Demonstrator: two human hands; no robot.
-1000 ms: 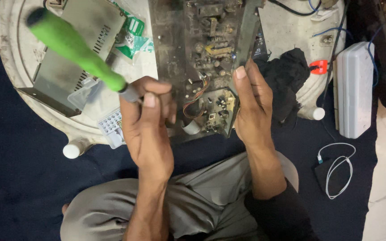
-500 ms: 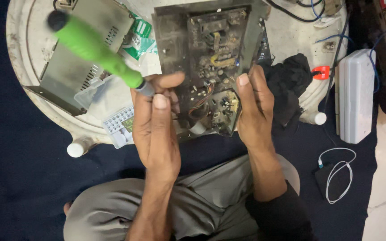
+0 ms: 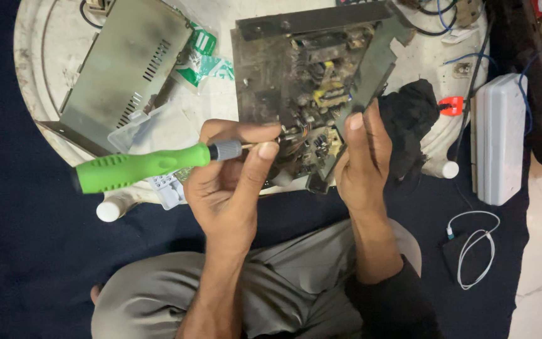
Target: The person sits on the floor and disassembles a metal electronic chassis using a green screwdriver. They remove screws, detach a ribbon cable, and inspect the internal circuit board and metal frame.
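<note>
My left hand (image 3: 227, 182) pinches a green-handled screwdriver (image 3: 139, 166) lying nearly level, its handle away to the left of my fingers and its tip just right of them at the circuit board (image 3: 283, 94), which my right hand (image 3: 359, 166) clasps at its near edge.

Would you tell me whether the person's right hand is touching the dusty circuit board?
Touching. The head view shows the right hand with its fingers laid flat against the edge of the circuit board, no gap between them.
</note>
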